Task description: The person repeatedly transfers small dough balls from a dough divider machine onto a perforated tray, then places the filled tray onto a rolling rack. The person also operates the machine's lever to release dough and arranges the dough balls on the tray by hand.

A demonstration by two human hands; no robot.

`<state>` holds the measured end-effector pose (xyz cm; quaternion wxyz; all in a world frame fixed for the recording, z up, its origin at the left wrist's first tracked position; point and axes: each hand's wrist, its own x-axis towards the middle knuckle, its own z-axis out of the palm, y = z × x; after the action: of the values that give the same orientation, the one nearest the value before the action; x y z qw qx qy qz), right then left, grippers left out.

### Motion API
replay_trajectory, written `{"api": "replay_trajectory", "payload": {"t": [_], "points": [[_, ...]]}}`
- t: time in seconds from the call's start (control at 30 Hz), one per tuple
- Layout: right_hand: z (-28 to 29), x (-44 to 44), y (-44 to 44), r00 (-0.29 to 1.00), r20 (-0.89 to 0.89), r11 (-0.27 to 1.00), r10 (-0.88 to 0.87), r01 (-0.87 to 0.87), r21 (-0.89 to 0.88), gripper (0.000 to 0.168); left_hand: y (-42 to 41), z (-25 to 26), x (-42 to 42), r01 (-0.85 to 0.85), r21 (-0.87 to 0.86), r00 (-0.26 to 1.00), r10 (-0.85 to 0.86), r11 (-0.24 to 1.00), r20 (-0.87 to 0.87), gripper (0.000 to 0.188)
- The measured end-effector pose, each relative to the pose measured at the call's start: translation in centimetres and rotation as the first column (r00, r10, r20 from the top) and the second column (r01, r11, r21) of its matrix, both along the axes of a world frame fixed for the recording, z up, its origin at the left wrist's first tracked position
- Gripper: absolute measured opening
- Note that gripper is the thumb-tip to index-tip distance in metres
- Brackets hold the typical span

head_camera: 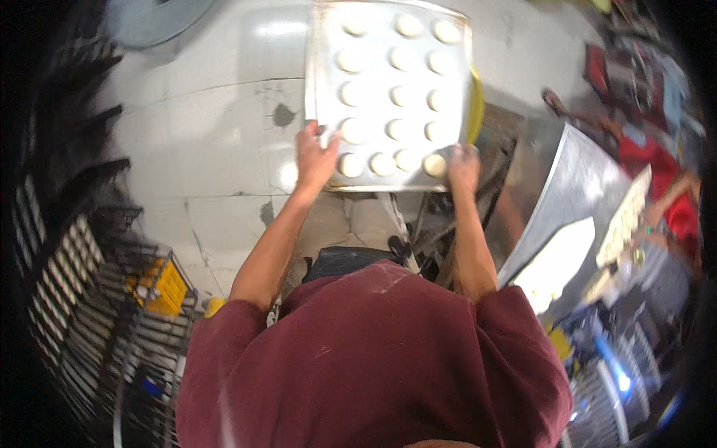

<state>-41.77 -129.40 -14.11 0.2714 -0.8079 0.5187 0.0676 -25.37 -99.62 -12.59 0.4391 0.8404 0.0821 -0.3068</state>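
Held out before me is a metal baking tray (374,78) bearing rows of round, pale dough balls (399,96). My left hand (317,157) grips its left edge near the close corner, the thumb lying over the tray's surface. On the opposite side, my right hand (464,165) grasps the right edge, beside a dough ball (434,166) in the nearest row. That nearest row is spaced unevenly. The fingers beneath the tray are hidden.
A metal-topped table (577,173) at right carries flattened dough (554,263); people in red (680,207) are beside it. Dark racks (84,269) with trays stand at left, near a yellow crate (168,288). A round metal vessel (154,22) sits far left on the tiled floor (224,134).
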Motion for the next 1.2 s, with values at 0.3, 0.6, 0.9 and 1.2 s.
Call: {"api": "replay_trajectory", "payload": {"t": [0.3,0.6,0.9,1.2], "points": [[9.5,-1.0,3.5,0.894,0.437,0.989,-0.101,0.044,0.139,0.057,1.6,4.2,-2.6,-0.211,-0.017,0.977,0.210,0.977,-0.029,0.083],[17.4,5.9,9.7,0.764,0.612,0.869,0.206,-0.430,0.246,0.038,13.4,14.5,-8.6,-0.611,-0.087,0.691,0.583,0.787,0.428,0.056],[15.0,16.8,38.1,0.555,0.641,0.535,0.531,-0.806,0.255,0.037,39.5,15.0,-13.9,-0.901,-0.065,0.341,0.795,0.428,0.502,0.043],[12.9,26.0,68.8,0.258,0.537,0.212,0.803,-0.966,0.147,0.036,61.7,8.3,-16.0,-0.996,-0.094,-0.040,0.929,-0.006,0.369,0.048]]}}
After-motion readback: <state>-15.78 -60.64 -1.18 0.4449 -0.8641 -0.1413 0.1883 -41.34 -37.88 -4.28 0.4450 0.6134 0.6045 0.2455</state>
